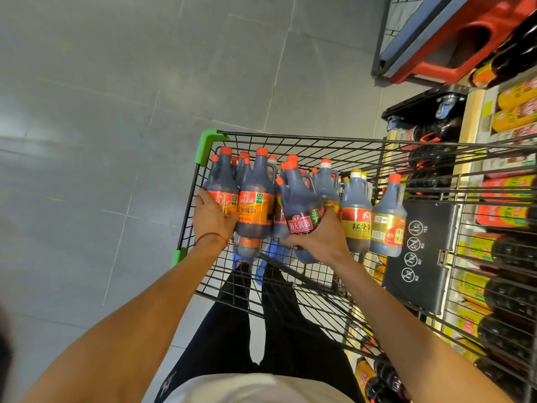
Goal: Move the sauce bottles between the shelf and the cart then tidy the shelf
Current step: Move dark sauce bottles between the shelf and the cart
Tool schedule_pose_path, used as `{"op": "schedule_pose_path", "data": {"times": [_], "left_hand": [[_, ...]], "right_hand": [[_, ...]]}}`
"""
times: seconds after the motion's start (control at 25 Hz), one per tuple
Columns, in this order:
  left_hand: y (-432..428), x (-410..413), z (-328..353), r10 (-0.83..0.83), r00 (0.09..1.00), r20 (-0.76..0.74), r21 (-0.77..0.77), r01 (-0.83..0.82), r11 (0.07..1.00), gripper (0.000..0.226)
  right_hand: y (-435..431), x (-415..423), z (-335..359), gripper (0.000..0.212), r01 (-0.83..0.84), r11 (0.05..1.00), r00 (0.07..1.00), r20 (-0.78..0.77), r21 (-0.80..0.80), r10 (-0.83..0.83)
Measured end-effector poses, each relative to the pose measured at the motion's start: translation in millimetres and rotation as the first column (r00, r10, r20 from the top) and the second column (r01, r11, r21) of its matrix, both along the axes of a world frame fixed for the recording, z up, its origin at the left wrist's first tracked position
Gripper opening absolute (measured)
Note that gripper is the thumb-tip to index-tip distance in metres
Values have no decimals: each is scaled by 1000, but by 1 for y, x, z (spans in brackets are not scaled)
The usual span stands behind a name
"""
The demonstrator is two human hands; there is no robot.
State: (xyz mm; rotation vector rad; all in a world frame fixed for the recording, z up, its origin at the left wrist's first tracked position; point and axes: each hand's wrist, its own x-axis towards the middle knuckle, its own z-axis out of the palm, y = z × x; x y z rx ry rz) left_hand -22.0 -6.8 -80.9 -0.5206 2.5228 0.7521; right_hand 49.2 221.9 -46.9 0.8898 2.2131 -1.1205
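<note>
A black wire cart with green corners holds several dark sauce bottles with orange caps. My left hand grips the leftmost orange-labelled bottle at the cart's left side. My right hand holds a red-labelled bottle from below, lifted slightly and tilted left above the others. Two yellow-labelled bottles stand to its right. The shelf runs along the right edge, its rows filled with dark bottles lying in view behind the cart wires.
The cart's black child-seat flap with warning icons lies at the cart's right. A black wheeled dolly and a red plastic crate sit at the upper right. Grey tiled floor spreads to the left. My legs show through the cart.
</note>
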Motion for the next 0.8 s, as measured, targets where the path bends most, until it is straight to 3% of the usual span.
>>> {"op": "schedule_pose_path", "data": {"times": [0.28,0.64,0.8], "left_hand": [[-7,3,2,3,1000,-3,34,-3,999,102],[-16,4,19,-18,1000,-23,-112,15,994,75],[-16,12,32,9,1000,-29,-103,-12,995,74]], "right_hand": [[3,1,-6,100,-44,999,999,-23,11,45],[5,3,-5,93,-33,999,996,-85,-4,33],[3,8,0,92,16,998,993,-119,-66,-24]]}}
